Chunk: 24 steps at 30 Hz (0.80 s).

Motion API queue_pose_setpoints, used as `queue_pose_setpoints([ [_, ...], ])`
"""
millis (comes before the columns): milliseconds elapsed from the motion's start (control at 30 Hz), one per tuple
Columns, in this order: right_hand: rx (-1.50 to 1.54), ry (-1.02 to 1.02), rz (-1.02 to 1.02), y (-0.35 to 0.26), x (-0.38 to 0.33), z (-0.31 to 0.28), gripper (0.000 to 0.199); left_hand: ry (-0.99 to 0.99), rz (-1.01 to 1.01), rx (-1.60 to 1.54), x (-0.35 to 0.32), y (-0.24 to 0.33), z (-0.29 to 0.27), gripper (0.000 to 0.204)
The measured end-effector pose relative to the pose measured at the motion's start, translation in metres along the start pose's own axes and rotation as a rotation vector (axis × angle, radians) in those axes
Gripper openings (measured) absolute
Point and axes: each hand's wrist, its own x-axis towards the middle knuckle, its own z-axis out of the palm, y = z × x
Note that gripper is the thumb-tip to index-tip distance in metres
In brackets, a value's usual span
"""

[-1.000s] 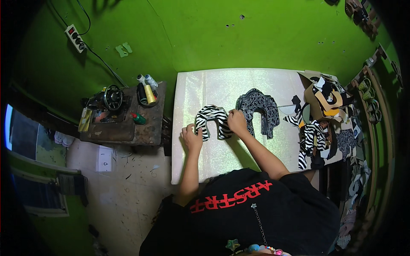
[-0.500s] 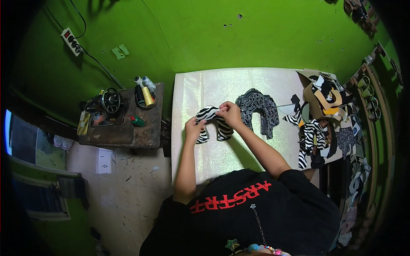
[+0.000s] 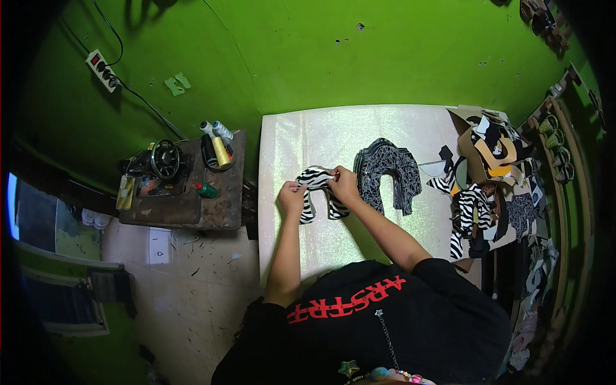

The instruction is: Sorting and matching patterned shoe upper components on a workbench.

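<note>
Both of my hands are at an arch-shaped zebra-print cut piece (image 3: 316, 176), which looks like a shoe upper, over the pale shimmering table. My left hand (image 3: 292, 198) pinches its left edge between thumb and fingers. My right hand (image 3: 345, 186) grips the upper right edge of the same piece, fingers closed. The two legs of the arch point toward me, and whether more pieces lie beneath it I cannot tell. Just right of my right hand lies a stack of similar arch-shaped pieces (image 3: 401, 168) in black with grey scribbled lines.
Fabric scraps and an open cardboard box (image 3: 473, 159) of offcuts crowd the table's right side. On the left, a sewing machine (image 3: 165, 160) stands on a worn wooden stand with thread cones (image 3: 221, 153) and a red-capped green bottle (image 3: 206, 190). A green wall (image 3: 308, 58) rises behind.
My hands have come slightly nearer to me with the zebra-print piece, whose arch now looks flatter. The whole view has shifted a little.
</note>
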Motion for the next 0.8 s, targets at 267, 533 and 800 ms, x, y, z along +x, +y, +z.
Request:
queue_pose_setpoints([
  [267,-0.022,0.118,-0.117,0.013,-0.004,0.004,0.023,0.060,0.089,0.132,-0.002,-0.010,0.011,0.025],
  [533,-0.006,0.051,-0.190,0.013,-0.013,-0.007,0.015,-0.008,0.168,0.140,-0.030,0.010,0.012,0.021],
  [800,0.265,0.006,-0.248,0.038,-0.083,-0.068,0.008,-0.126,0.375,-0.134,-0.077,0.014,0.039,0.013],
])
